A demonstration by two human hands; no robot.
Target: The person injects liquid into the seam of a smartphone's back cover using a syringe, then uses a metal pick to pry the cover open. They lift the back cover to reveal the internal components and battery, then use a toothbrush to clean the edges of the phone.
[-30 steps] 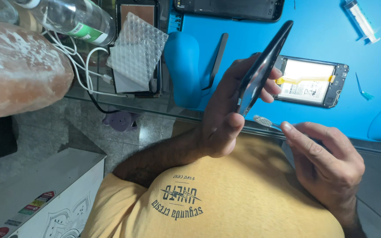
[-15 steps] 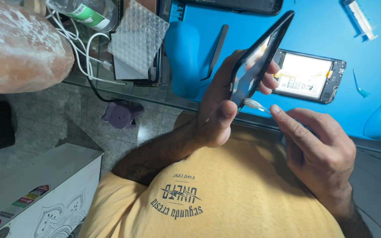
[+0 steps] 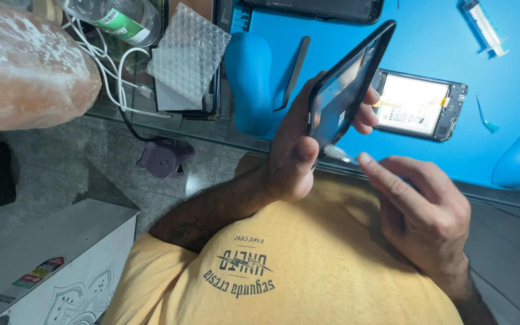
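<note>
While the left hand grips the black phone frame tilted up so its inside shows, the right hand just below pinches a thin strip at its bottom edge.

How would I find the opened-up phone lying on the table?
Look at the big blue mat covering the table. Just right of the dark phone frame held up in the left hand lies the opened phone, flat. Unlike its neighbours, its back is off, showing a pale battery.
</note>
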